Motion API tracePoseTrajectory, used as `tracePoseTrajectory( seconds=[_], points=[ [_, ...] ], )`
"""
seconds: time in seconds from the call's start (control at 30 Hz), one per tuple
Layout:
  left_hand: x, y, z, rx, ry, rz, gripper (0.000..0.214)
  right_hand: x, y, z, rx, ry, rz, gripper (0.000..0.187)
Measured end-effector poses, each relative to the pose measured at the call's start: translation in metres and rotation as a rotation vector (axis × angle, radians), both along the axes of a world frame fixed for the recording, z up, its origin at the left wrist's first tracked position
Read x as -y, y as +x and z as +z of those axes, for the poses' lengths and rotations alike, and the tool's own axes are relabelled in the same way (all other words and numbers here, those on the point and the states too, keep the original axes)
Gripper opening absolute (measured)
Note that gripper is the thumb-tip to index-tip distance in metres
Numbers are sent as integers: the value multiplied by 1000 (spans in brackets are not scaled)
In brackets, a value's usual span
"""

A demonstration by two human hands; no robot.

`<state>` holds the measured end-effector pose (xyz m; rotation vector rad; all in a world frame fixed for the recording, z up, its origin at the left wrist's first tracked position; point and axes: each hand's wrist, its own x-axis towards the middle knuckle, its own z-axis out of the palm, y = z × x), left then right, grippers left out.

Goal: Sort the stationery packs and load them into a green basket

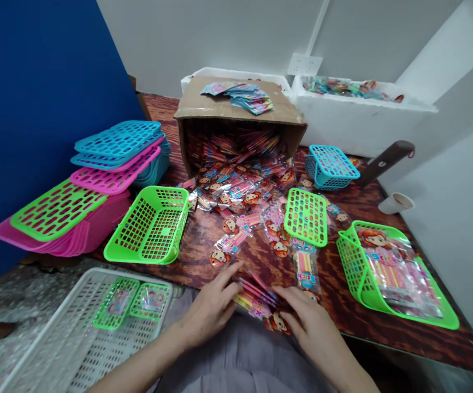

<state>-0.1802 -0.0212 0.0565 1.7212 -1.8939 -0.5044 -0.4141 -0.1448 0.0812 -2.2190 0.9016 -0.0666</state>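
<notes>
My left hand and my right hand grip a small stack of clear packets from both sides at the table's front edge. These packets hold pink and yellow sticks and carry a cartoon head with red hair. Loose packets of the same kind spill from a cardboard box lying on its side. Single packets lie just beyond my hands. A green basket filled with packets stands to the right. Another green basket, with nothing in it, is at the left.
Pink baskets and coloured lids are stacked at far left. A white crate with small green baskets sits below the table edge. A blue lidded basket, a green lid, a paper cup and foam boxes stand farther back.
</notes>
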Motion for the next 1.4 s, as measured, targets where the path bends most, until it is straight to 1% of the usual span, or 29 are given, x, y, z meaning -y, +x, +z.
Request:
tracePoseTrajectory(
  seconds=[0.23,0.37,0.43,0.63,0.87,1.03,1.17,1.3,1.4],
  points=[
    [4,-1,-4,-15,-33,12,25,-1,3,0,-55,-17,30,46],
    [6,-1,-6,-42,-50,27,24,0,2,0,-52,-10,46,47],
    [7,0,-7,-44,-75,37,22,3,2,1,-58,-7,65,46],
    [14,-1,-6,3,-122,79,10,17,2,3,-29,-1,94,42],
    [15,-3,-5,-18,-108,90,13,18,-3,-5,-73,8,30,50],
    [13,-2,-5,-1,-115,81,20,16,0,-3,-113,18,65,44],
    [13,-2,-6,10,-144,78,23,16,0,-2,-111,10,79,43],
    [15,-3,-12,15,-168,86,20,17,-1,-2,-108,21,96,41],
    [17,-4,-14,7,-157,95,15,18,0,0,-104,29,109,41]
  ],
)
